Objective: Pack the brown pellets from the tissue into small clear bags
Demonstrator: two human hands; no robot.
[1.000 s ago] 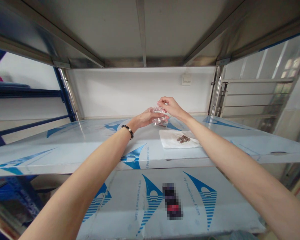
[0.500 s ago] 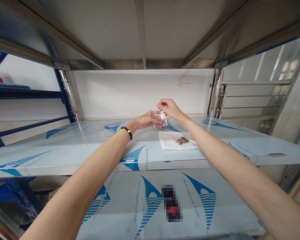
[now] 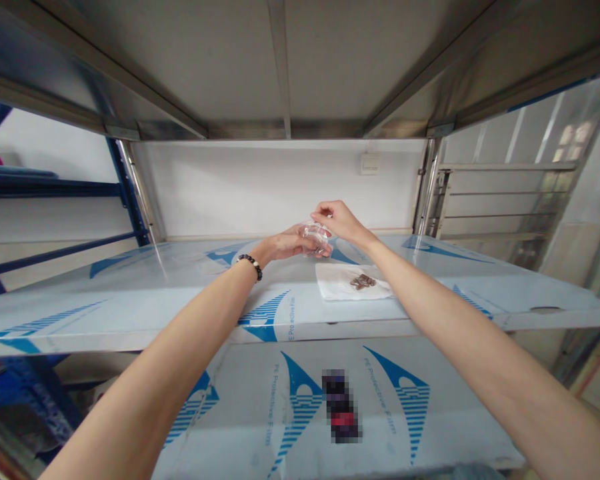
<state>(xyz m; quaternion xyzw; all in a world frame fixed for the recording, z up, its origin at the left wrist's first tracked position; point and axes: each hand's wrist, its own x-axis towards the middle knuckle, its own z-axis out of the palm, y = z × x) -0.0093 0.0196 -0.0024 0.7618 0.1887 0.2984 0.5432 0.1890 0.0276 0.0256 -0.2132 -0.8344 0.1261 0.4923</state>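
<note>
A clear plastic bag is crumpled between my hands above the shelf, with dark bits showing low inside it. My left hand, with a dark beaded bracelet on its wrist, cups the bag from below and the left. My right hand pinches the top of the bag with its fingertips. Just below and to the right, a white paper towel lies on the film-covered steel shelf. A small heap of brown pieces rests on the towel.
A steel shelf underside runs overhead. Behind stands a white wall with a switch plate. A lower shelf holds a dark bottle, its label blurred. A blue metal rack stands left, and a louvred window right.
The bag has sunk a little and shifted left between my hands. My right hand's fingers have come down and left with it. The towel and brown pieces appear unmoved.
</note>
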